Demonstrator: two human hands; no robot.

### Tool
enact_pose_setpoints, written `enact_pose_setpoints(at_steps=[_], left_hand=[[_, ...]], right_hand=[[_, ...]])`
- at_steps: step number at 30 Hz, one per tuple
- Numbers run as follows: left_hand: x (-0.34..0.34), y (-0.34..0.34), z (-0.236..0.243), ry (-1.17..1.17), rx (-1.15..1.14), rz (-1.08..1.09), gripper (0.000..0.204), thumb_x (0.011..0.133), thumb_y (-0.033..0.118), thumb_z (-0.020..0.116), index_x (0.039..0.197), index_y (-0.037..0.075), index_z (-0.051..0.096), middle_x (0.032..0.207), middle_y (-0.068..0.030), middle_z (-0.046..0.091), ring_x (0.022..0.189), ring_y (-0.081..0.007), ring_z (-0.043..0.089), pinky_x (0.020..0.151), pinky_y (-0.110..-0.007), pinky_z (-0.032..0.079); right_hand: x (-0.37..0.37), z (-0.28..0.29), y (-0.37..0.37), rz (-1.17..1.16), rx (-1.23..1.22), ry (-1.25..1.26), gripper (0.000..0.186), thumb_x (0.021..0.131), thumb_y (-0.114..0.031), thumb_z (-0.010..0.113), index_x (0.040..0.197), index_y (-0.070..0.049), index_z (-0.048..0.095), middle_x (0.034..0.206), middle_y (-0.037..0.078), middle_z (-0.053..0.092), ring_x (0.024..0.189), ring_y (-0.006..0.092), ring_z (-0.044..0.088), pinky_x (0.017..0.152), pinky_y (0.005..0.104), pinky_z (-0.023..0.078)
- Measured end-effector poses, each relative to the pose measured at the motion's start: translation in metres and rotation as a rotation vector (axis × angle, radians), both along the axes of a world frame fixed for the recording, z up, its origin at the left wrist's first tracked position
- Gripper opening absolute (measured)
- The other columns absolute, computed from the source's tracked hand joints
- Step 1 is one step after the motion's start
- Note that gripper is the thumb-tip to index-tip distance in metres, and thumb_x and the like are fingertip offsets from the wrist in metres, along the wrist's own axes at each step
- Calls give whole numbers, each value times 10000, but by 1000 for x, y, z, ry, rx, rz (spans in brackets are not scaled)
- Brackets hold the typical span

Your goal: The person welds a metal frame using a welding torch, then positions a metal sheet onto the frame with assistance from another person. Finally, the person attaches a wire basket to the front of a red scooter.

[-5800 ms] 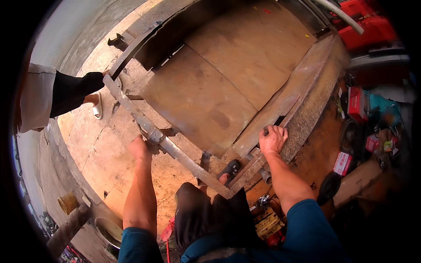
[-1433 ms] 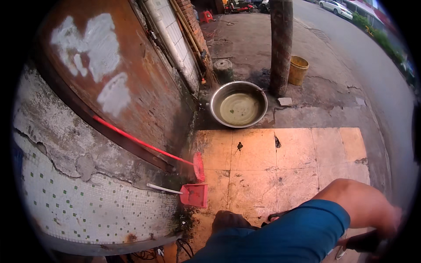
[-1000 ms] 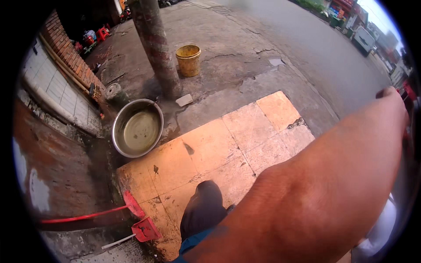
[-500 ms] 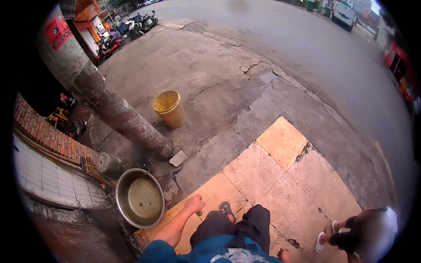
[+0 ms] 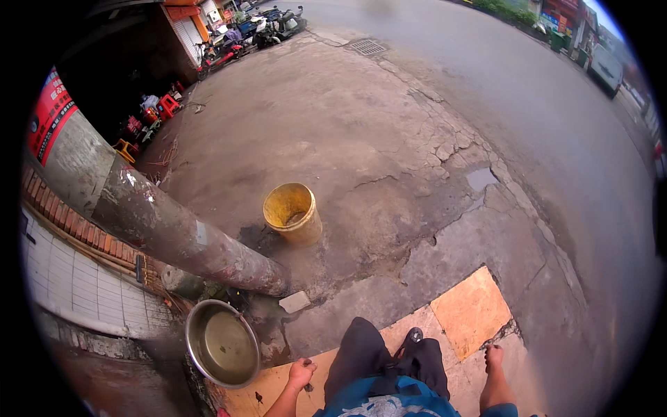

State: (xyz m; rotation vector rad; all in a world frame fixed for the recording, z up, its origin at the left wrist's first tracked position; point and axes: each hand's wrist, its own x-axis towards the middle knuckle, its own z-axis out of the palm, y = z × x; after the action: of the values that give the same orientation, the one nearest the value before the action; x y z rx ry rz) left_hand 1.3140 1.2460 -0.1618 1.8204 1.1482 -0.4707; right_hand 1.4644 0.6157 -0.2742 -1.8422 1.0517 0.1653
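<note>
My left hand (image 5: 301,373) hangs low beside my left leg with its fingers curled. A small dark shape shows just under those fingers, too small to name. Nearest to this hand is a wide metal basin (image 5: 258,353) holding murky water, standing to its left by the wall. My right hand (image 5: 494,354) is down at my right side, closed into a loose fist, with nothing seen in it. It hangs over the paving near an orange-toned tile (image 5: 470,313). Ahead of me an upright yellow bucket (image 5: 303,231) stands on the concrete, apart from both hands.
A thick concrete pole (image 5: 201,247) slants across the left, with a loose flat block (image 5: 295,302) at its foot. A low tiled wall (image 5: 83,271) runs along the left. Cracked pavement with a puddle (image 5: 481,178) borders the road. Parked motorbikes (image 5: 278,26) stand far ahead.
I have moved forward, and my view has turned left. The bucket and tile sit lower in the picture. My right arm has come into view fully; the other person at lower right has left it.
</note>
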Motion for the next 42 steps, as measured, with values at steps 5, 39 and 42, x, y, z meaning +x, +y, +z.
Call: enact_pose_setpoints(at_steps=[5, 39, 42], left_hand=[[35, 17, -57, 116, 60, -83, 370, 804, 297, 665, 1053, 25, 643, 818, -95, 657, 637, -234, 607, 531, -375, 499], [801, 307, -135, -236, 335, 481, 352, 845, 396, 572, 918, 69, 680, 766, -84, 666, 692, -316, 620, 620, -421, 500], [867, 393, -121, -90, 120, 616, 273, 862, 316, 571, 929, 67, 662, 754, -87, 639, 627, -273, 585, 558, -399, 480]], right_hand=[[399, 173, 91, 317, -51, -511, 380, 842, -239, 587, 1070, 64, 609, 939, 127, 646, 842, 190, 587, 766, 324, 467], [1264, 201, 861, 1238, 284, -399, 320, 831, -194, 632, 1038, 49, 634, 1007, 178, 677, 907, 259, 647, 828, 341, 492], [1313, 192, 942, 1491, 182, -384, 317, 825, -187, 632, 1016, 66, 633, 976, 157, 675, 892, 227, 640, 803, 322, 494]])
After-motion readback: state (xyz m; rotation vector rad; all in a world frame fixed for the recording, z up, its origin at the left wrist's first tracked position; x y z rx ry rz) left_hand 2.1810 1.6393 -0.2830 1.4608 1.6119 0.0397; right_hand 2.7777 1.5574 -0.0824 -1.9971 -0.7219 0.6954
